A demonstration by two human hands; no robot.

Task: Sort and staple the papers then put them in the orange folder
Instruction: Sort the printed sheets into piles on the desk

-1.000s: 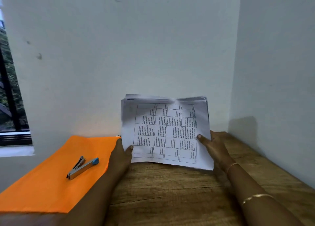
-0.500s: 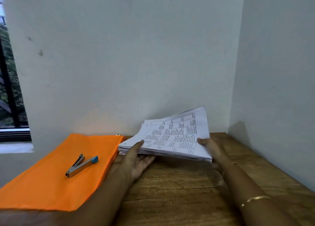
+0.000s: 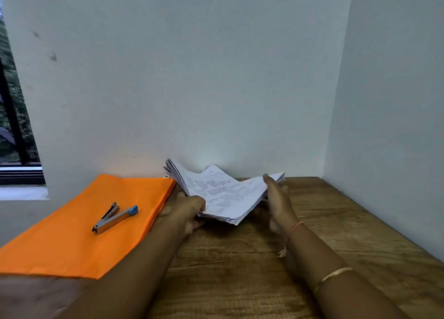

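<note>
**Papers [image 3: 223, 193] held low at the back of the worktop [image 3: 336, 222]**

The stack sags in the middle, its left edge fanned upward, close to the wall corner. The left hand [image 3: 189, 208] grips its near left corner, fingers curled under and thumb on top. The right hand [image 3: 278, 200] stands with straight fingers against the stack's right side. Just left lies the orange folder [image 3: 72, 246], flat, with a stapler [image 3: 115, 219] resting on it.

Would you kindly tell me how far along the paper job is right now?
Nothing looks finished yet. In hand: the left hand grips the stack of papers, loose and bowed, with the right hand against its right edge. Left: stapling, as the stapler lies untouched on the orange folder, then filing.
</note>
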